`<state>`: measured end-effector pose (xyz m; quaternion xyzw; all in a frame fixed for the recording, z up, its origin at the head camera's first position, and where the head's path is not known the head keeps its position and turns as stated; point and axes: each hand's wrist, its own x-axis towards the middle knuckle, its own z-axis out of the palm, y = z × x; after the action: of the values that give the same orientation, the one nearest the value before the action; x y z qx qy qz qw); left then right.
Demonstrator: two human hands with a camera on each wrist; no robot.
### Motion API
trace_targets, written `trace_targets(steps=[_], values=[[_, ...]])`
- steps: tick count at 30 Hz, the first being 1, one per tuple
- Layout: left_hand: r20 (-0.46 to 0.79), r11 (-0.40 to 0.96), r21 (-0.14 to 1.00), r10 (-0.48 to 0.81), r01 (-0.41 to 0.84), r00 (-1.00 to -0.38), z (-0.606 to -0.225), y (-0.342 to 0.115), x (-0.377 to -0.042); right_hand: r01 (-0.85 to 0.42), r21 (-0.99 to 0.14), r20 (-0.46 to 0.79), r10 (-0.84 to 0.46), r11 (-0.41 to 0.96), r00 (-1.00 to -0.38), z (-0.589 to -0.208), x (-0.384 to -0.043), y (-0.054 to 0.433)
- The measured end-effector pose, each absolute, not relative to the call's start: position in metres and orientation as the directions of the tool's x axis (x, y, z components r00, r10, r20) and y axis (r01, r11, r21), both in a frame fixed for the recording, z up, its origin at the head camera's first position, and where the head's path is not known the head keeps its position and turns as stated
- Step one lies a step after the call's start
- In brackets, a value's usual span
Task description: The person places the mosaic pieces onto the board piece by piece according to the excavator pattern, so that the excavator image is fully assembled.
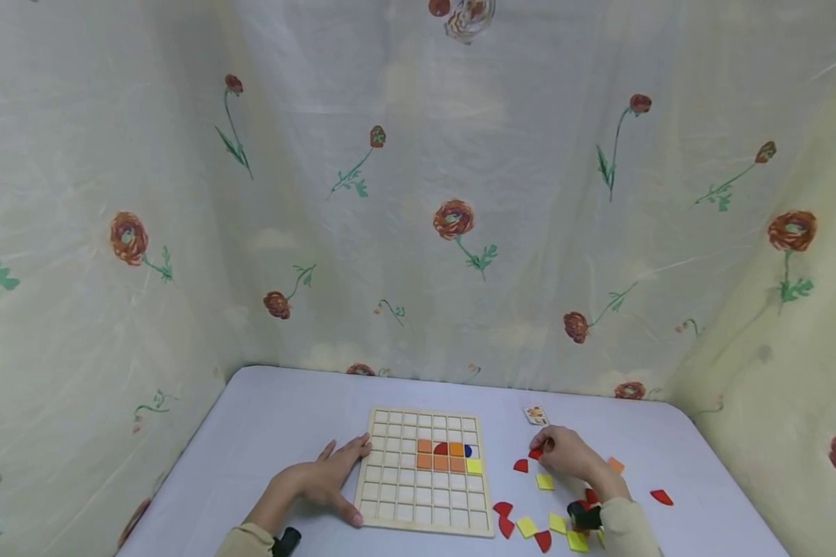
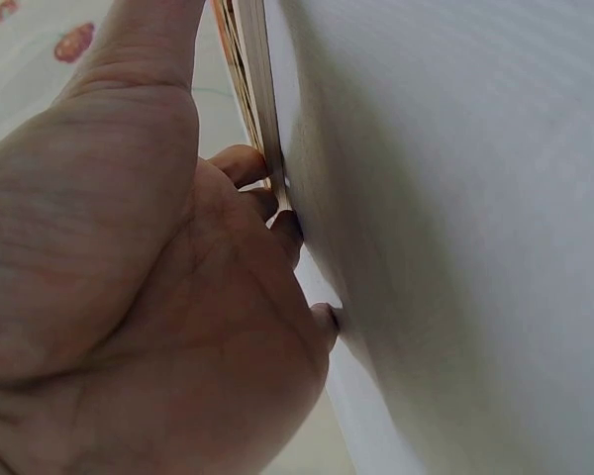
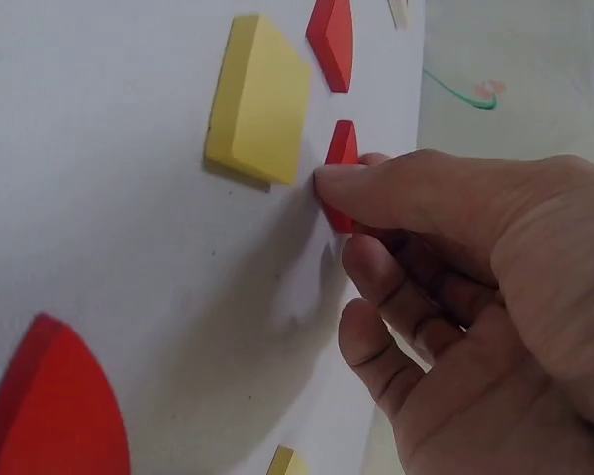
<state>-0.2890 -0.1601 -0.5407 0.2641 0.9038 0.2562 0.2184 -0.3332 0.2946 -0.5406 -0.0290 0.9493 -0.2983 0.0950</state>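
A wooden grid board (image 1: 425, 529) lies on the table with orange squares (image 1: 440, 463), a red quarter-circle piece (image 1: 440, 449), a dark blue rounded piece (image 1: 467, 450) and a yellow square (image 1: 474, 466) in its cells. My left hand (image 1: 318, 478) rests at the board's left edge, fingers extended and thumb spread toward the near corner. On the right, my right hand (image 1: 570, 453) pinches a red quarter-circle tile (image 3: 343, 148) between thumb and fingers, low over the tabletop. Close by are another red tile (image 3: 332, 45) and a yellow square tile (image 3: 262, 104).
Loose red (image 1: 661, 497) and yellow tiles (image 1: 526, 527) are scattered right of the board, some partly behind my right wrist. A small printed card (image 1: 536, 415) lies beyond my right hand. Flowered curtains (image 1: 404, 309) hang around the table.
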Motion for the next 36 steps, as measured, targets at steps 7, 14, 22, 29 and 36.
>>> trace_targets(steps=[7, 14, 22, 29, 36], values=[[-0.268, 0.737, 0.574, 0.581, 0.357, -0.768, -0.546, -0.16, -0.289, 0.014, -0.586, -0.167, -0.104, 0.81, -0.98, -0.551, -0.336, 0.302], [-0.271, 0.742, 0.566, 0.579, 0.359, -0.769, -0.546, -0.161, -0.288, -0.007, -0.594, -0.128, -0.103, 0.805, -0.986, -0.55, -0.33, 0.294], [-0.281, 0.748, 0.566, 0.571, 0.348, -0.771, -0.544, -0.16, -0.289, -0.159, -0.672, -0.083, -0.288, 0.723, -0.954, -0.538, -0.318, 0.237], [-0.272, 0.746, 0.56, 0.576, 0.36, -0.771, -0.545, -0.16, -0.291, -0.393, -0.638, -0.003, -0.513, 0.662, -0.859, -0.533, -0.306, 0.182], [-0.273, 0.747, 0.564, 0.57, 0.351, -0.775, -0.544, -0.159, -0.29, -0.507, -0.611, 0.05, -0.61, 0.607, -0.791, -0.538, -0.305, 0.149]])
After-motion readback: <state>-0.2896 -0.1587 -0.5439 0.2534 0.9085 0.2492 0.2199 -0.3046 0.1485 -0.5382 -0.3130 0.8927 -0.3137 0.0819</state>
